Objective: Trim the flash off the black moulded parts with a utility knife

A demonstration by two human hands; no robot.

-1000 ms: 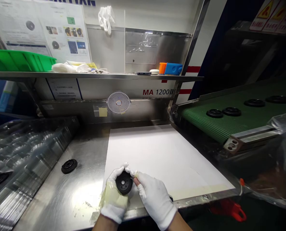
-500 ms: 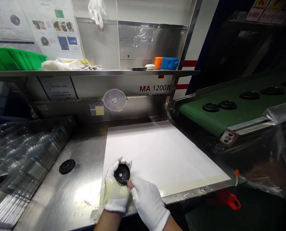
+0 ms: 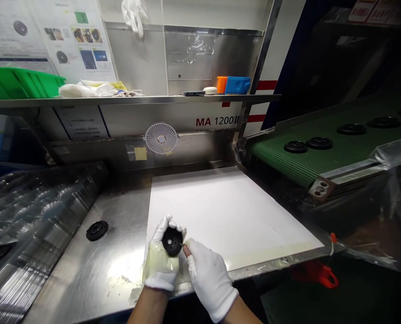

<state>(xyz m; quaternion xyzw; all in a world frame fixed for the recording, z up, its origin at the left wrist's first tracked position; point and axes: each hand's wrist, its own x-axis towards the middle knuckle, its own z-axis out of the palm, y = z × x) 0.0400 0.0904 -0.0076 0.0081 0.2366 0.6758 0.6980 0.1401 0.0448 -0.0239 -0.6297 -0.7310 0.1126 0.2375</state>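
Note:
My left hand [image 3: 162, 265], in a white glove wrapped with yellowish tape, holds a round black rubber part with a central hole [image 3: 171, 241]. Its fingers curl around the part's far edge. My right hand [image 3: 210, 279], also white-gloved, is closed at the part's right edge. A thin pointed item [image 3: 183, 244] shows between those fingertips and the part, too small to identify. Both hands are above the near edge of a white paper sheet [image 3: 227, 211].
A matching black part [image 3: 97, 230] lies on the steel bench [image 3: 86, 270] at left. Clear moulded trays [image 3: 35, 216] lie further left. Several black parts ride a green conveyor belt [image 3: 308, 157] at right. A small fan [image 3: 161, 138] stands behind the sheet, below a shelf [image 3: 153, 98].
The whole scene sits slightly higher in the picture than a second ago. The black part has turned a little in my left hand, and my right fingertips stay at its edge.

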